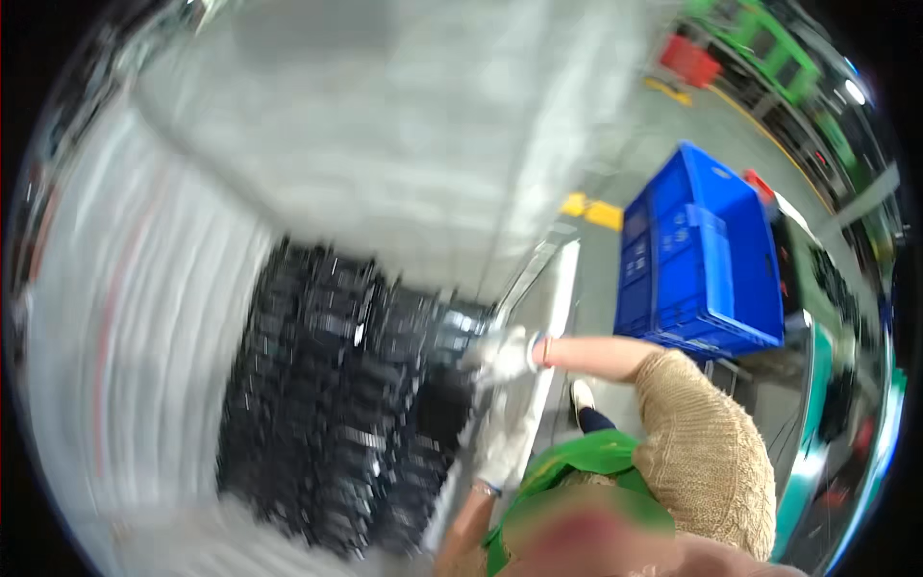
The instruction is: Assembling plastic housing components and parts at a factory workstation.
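Rows of black plastic-looking parts (327, 385) lie packed close together at the bottom of a deep, pale-lined container. My right hand (505, 356), in a white glove, reaches over the container's near-right edge to the parts at its right side. Just below it my left hand (505, 442), gloved in white too, is by the same edge, beside the parts. Motion smears both sets of fingers, so whether either hand grips a part is unclear. A flat, darker black patch (444, 409) shows between the hands and the rows.
The container's whitish walls (385, 144) rise high on the far and left sides. A blue plastic crate (639, 269) stands to the right, above the floor. Yellow floor marks (604, 213), a red bin (689, 62) and green machinery (760, 43) lie farther off.
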Motion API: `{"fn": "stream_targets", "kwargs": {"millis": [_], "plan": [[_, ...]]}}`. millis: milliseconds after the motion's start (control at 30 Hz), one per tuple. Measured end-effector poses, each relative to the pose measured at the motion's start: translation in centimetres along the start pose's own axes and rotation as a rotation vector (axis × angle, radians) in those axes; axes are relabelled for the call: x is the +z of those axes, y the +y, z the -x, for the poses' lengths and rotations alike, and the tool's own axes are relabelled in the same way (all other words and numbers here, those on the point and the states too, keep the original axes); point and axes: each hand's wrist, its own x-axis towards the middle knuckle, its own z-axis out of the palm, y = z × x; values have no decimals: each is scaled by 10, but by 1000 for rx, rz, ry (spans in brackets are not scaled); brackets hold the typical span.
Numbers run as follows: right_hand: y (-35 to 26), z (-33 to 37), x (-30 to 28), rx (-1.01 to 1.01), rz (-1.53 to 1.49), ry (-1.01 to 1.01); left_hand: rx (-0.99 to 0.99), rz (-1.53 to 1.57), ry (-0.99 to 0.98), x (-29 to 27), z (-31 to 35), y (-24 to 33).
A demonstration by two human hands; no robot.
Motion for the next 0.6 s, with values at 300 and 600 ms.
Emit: {"fn": "stream_targets", "kwargs": {"millis": [300,600], "plan": [[130,299,-112,368,144,787,937,-538,252,113,-152,233],[249,541,101,1187,-211,665,1098,-1125,-150,265,-137,309]]}}
